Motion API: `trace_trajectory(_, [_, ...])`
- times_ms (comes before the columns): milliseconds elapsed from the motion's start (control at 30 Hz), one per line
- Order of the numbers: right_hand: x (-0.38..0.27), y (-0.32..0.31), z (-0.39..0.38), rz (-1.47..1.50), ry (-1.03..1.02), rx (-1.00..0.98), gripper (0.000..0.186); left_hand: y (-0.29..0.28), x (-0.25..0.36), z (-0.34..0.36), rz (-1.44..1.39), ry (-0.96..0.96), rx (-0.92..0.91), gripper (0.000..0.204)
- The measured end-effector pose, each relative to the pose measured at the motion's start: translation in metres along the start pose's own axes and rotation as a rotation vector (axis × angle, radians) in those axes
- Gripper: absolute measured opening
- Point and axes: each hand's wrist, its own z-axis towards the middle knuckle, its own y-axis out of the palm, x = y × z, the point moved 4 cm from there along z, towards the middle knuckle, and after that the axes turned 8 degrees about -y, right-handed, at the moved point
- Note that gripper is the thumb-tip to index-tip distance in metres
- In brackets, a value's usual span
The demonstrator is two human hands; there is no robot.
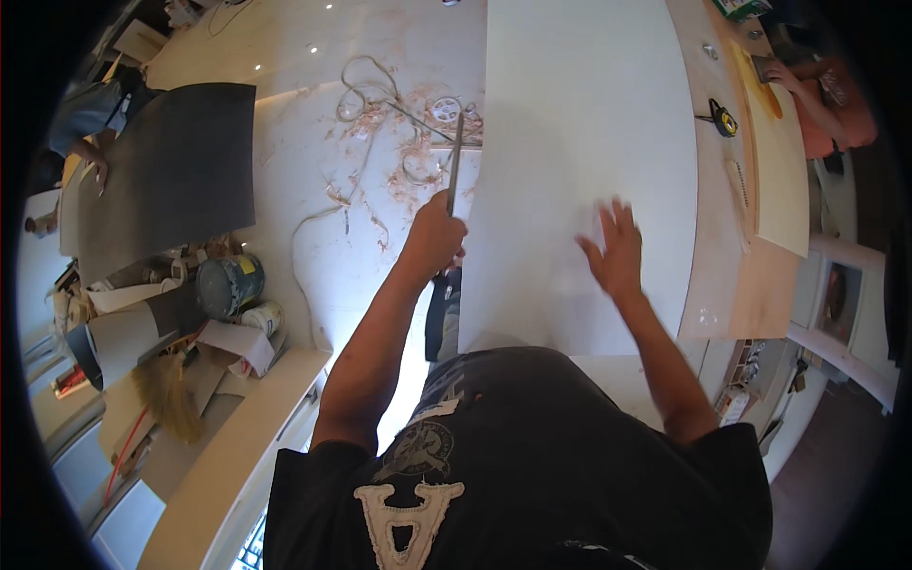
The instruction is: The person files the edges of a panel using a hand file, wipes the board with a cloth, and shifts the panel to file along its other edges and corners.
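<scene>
My left hand (437,237) is closed around a long, thin metal bar (455,157), which points away from me beside the left edge of a large white board (575,114). My right hand (616,252) is over the right half of the board with its fingers apart and slightly blurred; I cannot tell whether it touches the surface. Under and past the bar, cord and light shavings (361,142) lie on the white floor, along with a small white spoked disc (446,108).
At left, a person bends over a dark sheet (166,171), near paint buckets (228,285) and a straw broom (161,394). At right, a plywood bench (731,294) holds a tape measure (724,120); another person's hands (779,74) work at its far side.
</scene>
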Motion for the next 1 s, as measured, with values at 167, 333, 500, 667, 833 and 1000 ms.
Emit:
trace_trajectory(167, [0.019,0.038,0.084,-0.147,-0.11,-0.146,0.078,0.015,0.034,0.005,-0.051,-0.008,0.034,0.045])
trace_trajectory(333, [0.021,0.039,0.089,-0.195,-0.101,-0.226,0.078,0.02,0.056,0.017,-0.02,-0.059,-0.005,0.047])
trace_trajectory(500, [0.025,0.04,0.089,-0.164,-0.089,-0.233,0.079,0.024,0.066,0.013,-0.014,-0.107,-0.017,0.054])
trace_trajectory(667, [0.026,0.041,0.09,-0.124,-0.089,-0.245,0.08,0.029,0.065,0.017,-0.015,-0.143,0.104,0.067])
trace_trajectory(833, [0.027,0.042,0.092,-0.036,-0.115,-0.192,0.079,0.023,0.052,0.039,-0.081,-0.115,0.011,0.074])
trace_trajectory(1000, [0.029,0.043,0.091,-0.058,-0.119,-0.192,0.08,0.028,0.053,0.064,0.051,-0.193,0.004,0.069])
